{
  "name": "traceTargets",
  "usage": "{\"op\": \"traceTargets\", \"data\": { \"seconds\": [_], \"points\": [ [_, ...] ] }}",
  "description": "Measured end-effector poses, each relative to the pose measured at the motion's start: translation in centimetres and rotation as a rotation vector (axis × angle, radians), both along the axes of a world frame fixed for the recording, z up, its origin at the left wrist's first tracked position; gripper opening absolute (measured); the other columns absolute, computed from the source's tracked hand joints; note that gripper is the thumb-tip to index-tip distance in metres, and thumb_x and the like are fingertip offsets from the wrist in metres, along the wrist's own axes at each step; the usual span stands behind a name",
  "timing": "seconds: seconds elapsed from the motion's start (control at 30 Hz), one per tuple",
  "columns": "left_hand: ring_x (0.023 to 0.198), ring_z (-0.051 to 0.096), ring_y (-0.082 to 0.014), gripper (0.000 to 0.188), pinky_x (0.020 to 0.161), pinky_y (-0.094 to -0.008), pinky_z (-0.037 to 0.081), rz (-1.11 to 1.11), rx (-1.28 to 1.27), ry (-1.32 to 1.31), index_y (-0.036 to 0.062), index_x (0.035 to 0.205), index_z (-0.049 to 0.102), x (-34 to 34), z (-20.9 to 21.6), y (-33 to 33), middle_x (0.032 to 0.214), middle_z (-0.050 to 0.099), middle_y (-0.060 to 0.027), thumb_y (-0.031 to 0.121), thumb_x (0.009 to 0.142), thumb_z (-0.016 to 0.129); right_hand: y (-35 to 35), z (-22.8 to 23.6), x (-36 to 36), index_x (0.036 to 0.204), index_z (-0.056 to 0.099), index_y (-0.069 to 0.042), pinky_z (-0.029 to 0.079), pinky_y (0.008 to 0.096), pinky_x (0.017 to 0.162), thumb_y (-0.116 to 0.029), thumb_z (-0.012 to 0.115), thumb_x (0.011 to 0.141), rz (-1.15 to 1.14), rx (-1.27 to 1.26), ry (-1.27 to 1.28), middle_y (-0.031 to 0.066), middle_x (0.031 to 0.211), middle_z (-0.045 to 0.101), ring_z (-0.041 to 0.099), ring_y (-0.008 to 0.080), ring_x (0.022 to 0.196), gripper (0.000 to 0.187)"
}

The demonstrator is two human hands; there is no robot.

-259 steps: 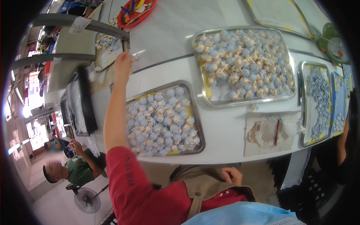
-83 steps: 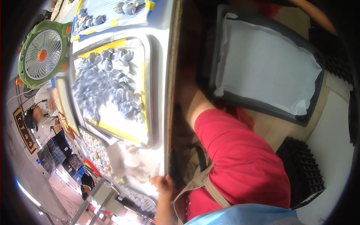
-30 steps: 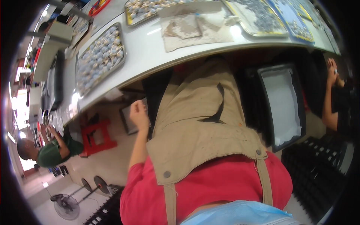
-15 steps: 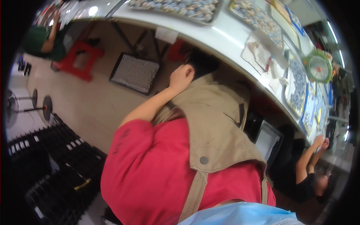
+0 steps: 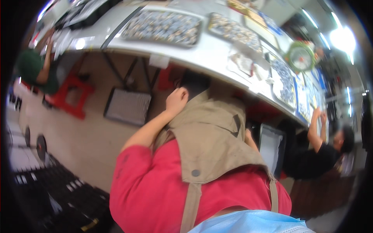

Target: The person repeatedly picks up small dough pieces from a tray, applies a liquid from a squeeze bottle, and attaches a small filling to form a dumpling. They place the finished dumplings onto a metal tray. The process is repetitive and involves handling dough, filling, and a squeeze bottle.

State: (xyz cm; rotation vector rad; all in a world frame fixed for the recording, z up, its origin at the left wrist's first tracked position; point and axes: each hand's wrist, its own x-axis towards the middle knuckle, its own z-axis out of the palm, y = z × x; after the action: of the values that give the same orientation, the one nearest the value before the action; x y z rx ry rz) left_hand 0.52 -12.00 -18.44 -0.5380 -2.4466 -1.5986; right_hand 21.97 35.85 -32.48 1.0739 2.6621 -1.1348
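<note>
My left hand [image 5: 177,99] is closed, its fingers curled in beside my knee at the edge of the tan apron [image 5: 211,136]. Whatever lies inside those fingers, if anything, is hidden. Of my right arm only a small part [image 5: 250,138] shows past the apron's right side, with the fingers out of sight. Both arms are low, below the white table [image 5: 217,58]. On the tabletop, a tray of small grey and tan pieces [image 5: 163,27] is the nearest tray ahead of my knees.
More piece-filled trays [image 5: 235,31] and a green fan [image 5: 301,57] stand along the table. Below are a tray [image 5: 128,105] on the floor, a red stool [image 5: 72,95] and a grey bin [image 5: 270,145]. Co-workers sit left [image 5: 37,72] and right [image 5: 316,157]; black racks [image 5: 66,194] stand lower left.
My view has shifted, so the table and trays sit further left. Part of my right arm now shows beside the apron. My left hand stays by the knee.
</note>
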Motion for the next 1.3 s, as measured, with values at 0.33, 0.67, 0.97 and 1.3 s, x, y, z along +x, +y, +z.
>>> {"op": "traceTargets", "data": {
  "seconds": [0.33, 0.67, 0.97, 1.3],
  "points": [
    [0.066, 0.059, -0.0204, 0.008, 0.062, -0.0287, 0.046, -0.183, -0.069, 0.013, 0.0027, 0.086, 0.061, -0.8, 4.9, 0.4, 0.078, 0.06, -0.0111, 0.009, 0.081, 0.059, -10.2, 7.9, -4.8, 0.098, 0.065, -0.002, 0.049, 0.0358, 0.074, -0.019, 0.055, 0.08, -0.071, -0.031, 0.233, 0.0175, 0.091, 0.066, 0.064, 0.0282, 0.084, 0.026],
    [0.087, 0.061, -0.0321, 0.032, 0.076, -0.04, 0.047, -0.136, -1.163, -0.724, -0.0003, 0.102, 0.061, 1.4, -10.4, -16.3, 0.095, 0.063, -0.0214, 0.023, 0.087, 0.046, -12.2, -12.2, 3.8, 0.116, 0.054, 0.002, 0.044, 0.0381, 0.087, -0.027, 0.058, 0.081, -0.483, -0.75, -0.372, 0.021, 0.114, 0.056, 0.054, 0.0317, 0.106, 0.046],
    [0.09, 0.058, -0.039, 0.035, 0.081, -0.0455, 0.046, -0.056, -0.807, -0.769, -0.0012, 0.103, 0.059, -4.5, -3.9, -6.2, 0.098, 0.06, -0.0248, 0.025, 0.088, 0.041, -7.4, -10.6, -2.9, 0.111, 0.057, 0.001, 0.045, 0.037, 0.086, -0.024, 0.057, 0.082, -0.351, -0.709, -0.42, 0.0202, 0.106, 0.059, 0.057, 0.03, 0.102, 0.039],
    [0.089, 0.06, -0.0355, 0.029, 0.077, -0.0411, 0.049, -0.484, -0.89, -0.276, -0.0028, 0.106, 0.057, -7.4, 7.1, 3.6, 0.101, 0.06, -0.0231, 0.015, 0.083, 0.052, -6.9, -2.3, -4.7, 0.106, 0.061, 0.0, 0.045, 0.0358, 0.084, -0.02, 0.055, 0.082, -0.4, -0.544, -0.182, 0.0194, 0.098, 0.062, 0.059, 0.0281, 0.097, 0.031]
  ]
}}
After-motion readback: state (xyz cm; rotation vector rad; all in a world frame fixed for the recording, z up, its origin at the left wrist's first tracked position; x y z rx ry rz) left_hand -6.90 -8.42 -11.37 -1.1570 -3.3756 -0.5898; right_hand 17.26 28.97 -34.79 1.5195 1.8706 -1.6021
